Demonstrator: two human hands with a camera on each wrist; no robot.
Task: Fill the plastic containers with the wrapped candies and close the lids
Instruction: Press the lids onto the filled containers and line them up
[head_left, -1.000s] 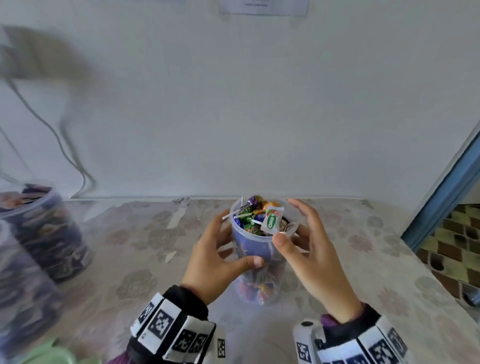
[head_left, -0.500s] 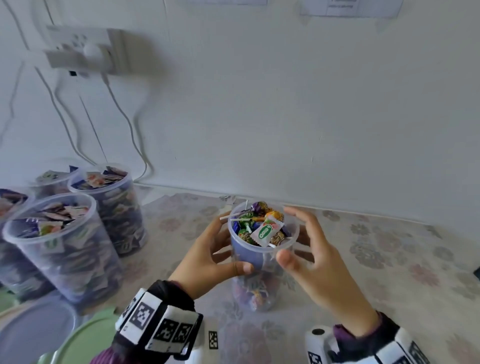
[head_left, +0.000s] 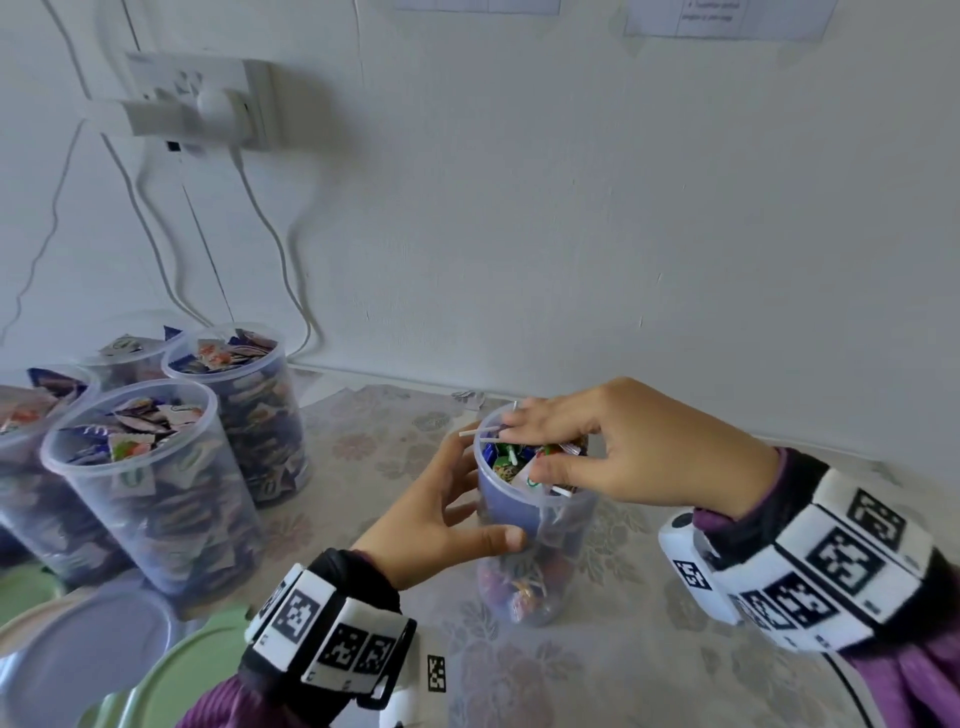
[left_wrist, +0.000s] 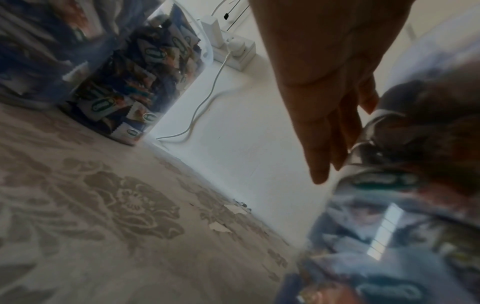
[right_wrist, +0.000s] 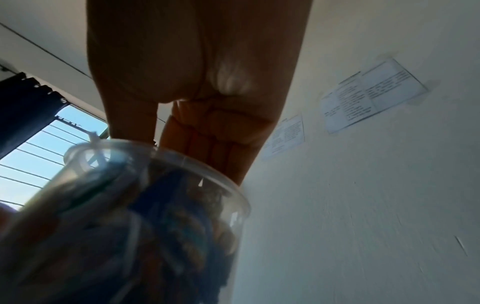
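The left hand (head_left: 441, 514) has its grip curled round the side of the clear plastic container (head_left: 524, 525), thumb across the near wall and fingers behind it. The right hand (head_left: 618, 447) lies over the container's open mouth, its fingers (head_left: 530, 421) bent down onto the wrapped candies (head_left: 519, 462) heaped at the rim and its thumb at the near edge; whether it pinches a wrapper cannot be told. White lollipop sticks (head_left: 475, 432) poke out over the rim on the left hand's side. The container stands upright on the flower-patterned surface (head_left: 649, 665). In the left wrist view the wrappers carry a green oval logo (left_wrist: 384, 180), too blurred to read.

Left of the container, well apart, stand several filled containers (head_left: 156, 483) without lids, their sachets bearing the same green oval mark. In front of those lie a lavender lid (head_left: 78, 654) and a green lid (head_left: 182, 675). On the wall behind the container hang printed sheets (head_left: 727, 18), text unreadable, and a white power strip (head_left: 192, 98) with cables hanging down.
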